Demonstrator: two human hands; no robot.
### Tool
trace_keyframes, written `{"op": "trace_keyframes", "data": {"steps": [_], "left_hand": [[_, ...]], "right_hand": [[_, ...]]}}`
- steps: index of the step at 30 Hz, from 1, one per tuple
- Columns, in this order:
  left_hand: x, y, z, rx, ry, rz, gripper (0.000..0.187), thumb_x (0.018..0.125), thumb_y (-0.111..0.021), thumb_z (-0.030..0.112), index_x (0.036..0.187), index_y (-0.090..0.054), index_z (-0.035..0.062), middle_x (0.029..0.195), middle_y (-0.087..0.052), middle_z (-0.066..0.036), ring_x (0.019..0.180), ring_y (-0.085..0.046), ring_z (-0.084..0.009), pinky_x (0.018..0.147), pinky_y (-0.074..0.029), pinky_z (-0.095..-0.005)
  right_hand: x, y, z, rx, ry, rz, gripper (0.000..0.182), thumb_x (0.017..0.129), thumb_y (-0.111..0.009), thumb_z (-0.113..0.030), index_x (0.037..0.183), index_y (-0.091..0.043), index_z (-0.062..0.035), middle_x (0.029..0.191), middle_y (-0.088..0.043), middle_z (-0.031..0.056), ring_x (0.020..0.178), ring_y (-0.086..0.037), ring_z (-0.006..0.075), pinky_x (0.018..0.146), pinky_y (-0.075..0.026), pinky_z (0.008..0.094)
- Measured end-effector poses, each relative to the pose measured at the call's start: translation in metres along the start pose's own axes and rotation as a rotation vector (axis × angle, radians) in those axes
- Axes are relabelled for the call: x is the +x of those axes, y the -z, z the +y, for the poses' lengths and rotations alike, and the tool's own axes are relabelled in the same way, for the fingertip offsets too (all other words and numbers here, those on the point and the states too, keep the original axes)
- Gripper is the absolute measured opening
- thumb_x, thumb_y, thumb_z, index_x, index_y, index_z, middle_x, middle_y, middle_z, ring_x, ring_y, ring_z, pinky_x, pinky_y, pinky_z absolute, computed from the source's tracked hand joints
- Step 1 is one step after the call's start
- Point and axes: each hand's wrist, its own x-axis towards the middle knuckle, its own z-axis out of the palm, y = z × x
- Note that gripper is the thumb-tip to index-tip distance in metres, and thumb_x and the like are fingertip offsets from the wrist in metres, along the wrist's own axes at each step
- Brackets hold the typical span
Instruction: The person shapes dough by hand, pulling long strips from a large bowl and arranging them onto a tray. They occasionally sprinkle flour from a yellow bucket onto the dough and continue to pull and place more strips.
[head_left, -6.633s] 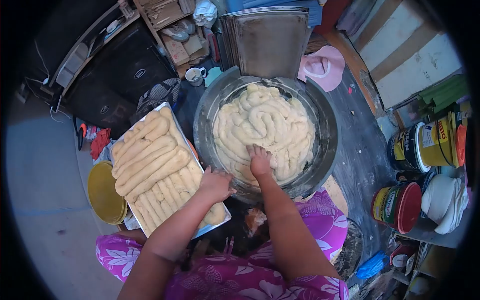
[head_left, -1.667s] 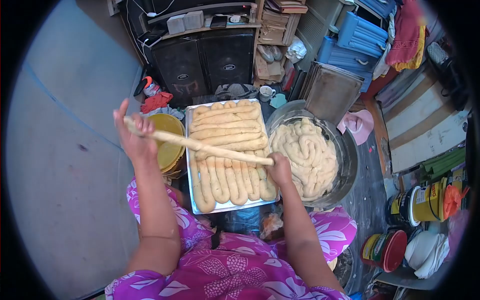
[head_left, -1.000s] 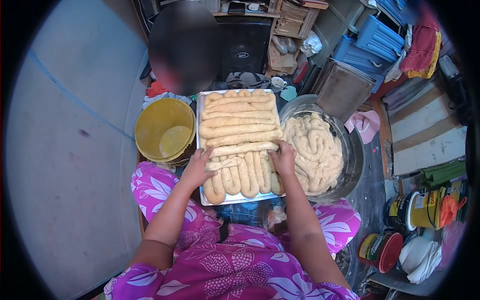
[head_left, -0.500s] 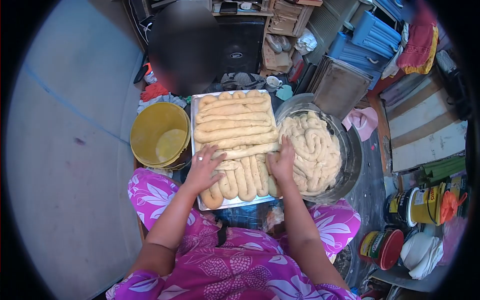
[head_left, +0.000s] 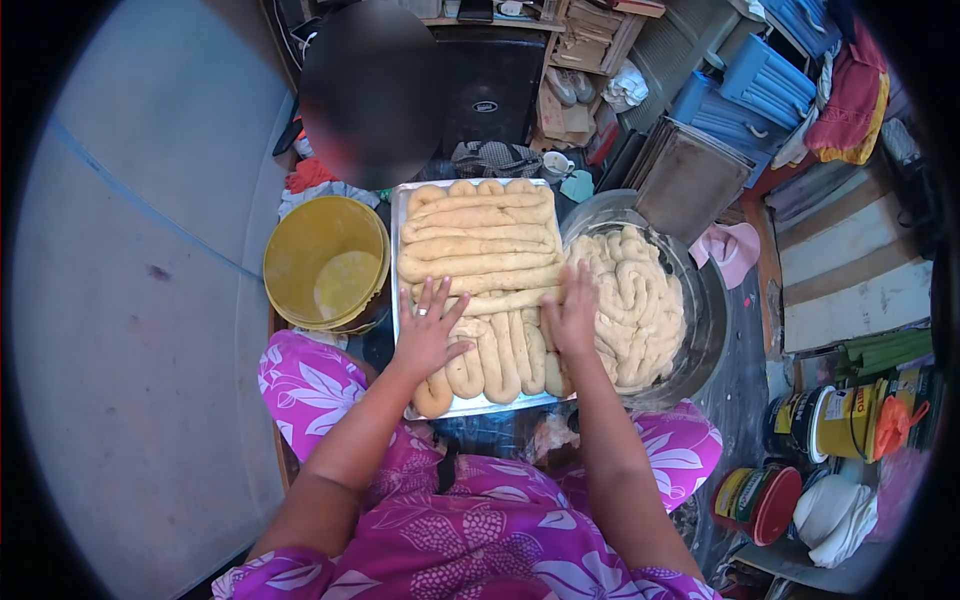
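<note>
A metal tray [head_left: 397, 240] lies in front of me, filled with long dough ropes. In its far part the dough ropes [head_left: 480, 247] run crosswise; in the near part, looped dough strands [head_left: 497, 365] point towards me. My left hand [head_left: 430, 335] rests on the left end of the nearest crosswise rope, its ringed fingers spread and flat. At that rope's right end, my right hand [head_left: 573, 315] touches the dough with fingers stretched forward. Just right of it, a large metal basin [head_left: 708, 340] holds a coiled heap of dough [head_left: 635, 300].
A yellow bucket [head_left: 300, 265] stands left of the tray. Flat dark metal trays [head_left: 695, 185] lean at the basin's far side. A white cup [head_left: 557, 165] is behind the tray. Paint-style buckets [head_left: 845, 420] and a red-lidded tub [head_left: 770, 505] sit at right.
My left hand has spread its fingers and reaches slightly farther over the dough. The right hand stays at the rope's right end. The whole view has shifted slightly.
</note>
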Motion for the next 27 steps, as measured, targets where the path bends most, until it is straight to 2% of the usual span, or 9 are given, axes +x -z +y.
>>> {"op": "trace_keyframes", "data": {"steps": [2, 5, 10, 13, 15, 16, 20, 22, 27], "left_hand": [[0.001, -0.005, -0.002, 0.013, -0.012, -0.011, 0.067, 0.08, -0.054, 0.051, 0.138, -0.035, 0.0235, 0.148, -0.019, -0.012, 0.137, -0.012, -0.0342, 0.106, -0.005, -0.0602], [0.009, -0.023, -0.006, 0.105, 0.024, 0.11, 0.075, 0.077, -0.055, 0.055, 0.14, -0.032, 0.0201, 0.148, -0.018, -0.013, 0.138, -0.011, -0.0339, 0.106, -0.003, -0.06], [0.009, 0.01, 0.004, 0.009, 0.092, 0.094, 0.078, 0.081, -0.05, 0.055, 0.143, -0.022, 0.016, 0.149, -0.017, -0.013, 0.139, -0.009, -0.0312, 0.106, -0.002, -0.0592], [0.014, 0.011, 0.01, 0.004, 0.031, 0.1, 0.077, 0.083, -0.047, 0.055, 0.144, -0.021, 0.0165, 0.149, -0.016, -0.013, 0.139, -0.009, -0.0298, 0.107, -0.002, -0.0584], [0.016, -0.012, 0.001, 0.083, 0.06, 0.083, 0.076, 0.083, -0.047, 0.055, 0.143, -0.022, 0.0161, 0.149, -0.016, -0.012, 0.139, -0.009, -0.0299, 0.107, -0.002, -0.0583], [0.018, -0.018, -0.003, 0.163, 0.091, 0.072, 0.076, 0.083, -0.046, 0.056, 0.143, -0.022, 0.0157, 0.15, -0.015, -0.012, 0.139, -0.008, -0.0299, 0.107, -0.002, -0.0583], [0.016, -0.02, -0.006, 0.245, 0.085, 0.081, 0.074, 0.084, -0.046, 0.054, 0.143, -0.024, 0.0151, 0.15, -0.015, -0.012, 0.139, -0.01, -0.0304, 0.107, -0.003, -0.0582], [0.019, 0.001, 0.007, 0.184, 0.205, -0.013, 0.071, 0.085, -0.047, 0.051, 0.142, -0.027, 0.0131, 0.148, -0.018, -0.014, 0.138, -0.011, -0.0316, 0.107, -0.004, -0.0582], [0.05, -0.007, 0.058, 0.052, 0.041, 0.088, 0.067, 0.085, -0.053, 0.043, 0.138, -0.033, 0.0081, 0.146, -0.022, -0.017, 0.137, -0.014, -0.0346, 0.107, -0.005, -0.0573]], "right_hand": [[-0.008, 0.007, -0.023, -0.109, 0.267, -0.126, 0.056, 0.077, -0.063, -0.033, 0.128, -0.047, -0.0179, 0.143, -0.027, 0.0189, 0.132, -0.024, 0.035, 0.108, -0.009, 0.0531], [-0.002, -0.016, -0.011, -0.065, 0.273, -0.142, 0.055, 0.076, -0.066, -0.033, 0.127, -0.048, -0.0211, 0.142, -0.028, 0.0181, 0.131, -0.025, 0.0351, 0.108, -0.01, 0.0525], [0.005, 0.0, -0.037, -0.052, 0.167, -0.059, 0.072, 0.072, -0.07, -0.031, 0.134, -0.037, -0.0131, 0.141, -0.028, 0.0183, 0.131, -0.024, 0.0345, 0.106, -0.014, 0.0532], [0.003, 0.0, -0.033, -0.106, -0.109, -0.041, 0.081, 0.075, -0.066, -0.035, 0.139, -0.025, -0.0057, 0.143, -0.022, 0.0245, 0.132, -0.02, 0.0387, 0.107, -0.012, 0.0515], [0.0, -0.034, -0.011, 0.165, -0.243, 0.033, 0.084, 0.079, -0.062, -0.038, 0.141, -0.018, -0.0008, 0.142, -0.017, 0.0307, 0.132, -0.017, 0.0442, 0.108, -0.012, 0.0509], [0.0, -0.037, -0.016, 0.091, -0.139, 0.019, 0.085, 0.082, -0.059, -0.04, 0.141, -0.014, 0.0021, 0.142, -0.013, 0.0329, 0.132, -0.013, 0.0481, 0.109, -0.012, 0.0484], [0.003, -0.016, -0.031, -0.042, -0.071, -0.106, 0.086, 0.082, -0.059, -0.04, 0.142, -0.012, 0.0004, 0.144, -0.009, 0.0317, 0.134, -0.009, 0.0454, 0.11, -0.011, 0.0462], [0.008, -0.008, -0.022, 0.295, -0.048, -0.176, 0.089, 0.08, -0.061, -0.04, 0.143, -0.01, -0.0017, 0.145, -0.007, 0.0306, 0.136, -0.007, 0.041, 0.11, -0.012, 0.0448], [0.009, -0.002, 0.01, 0.497, -0.018, -0.202, 0.09, 0.079, -0.064, -0.034, 0.144, -0.009, -0.0058, 0.145, -0.011, 0.0283, 0.137, -0.014, 0.0371, 0.11, -0.016, 0.0411]]}}
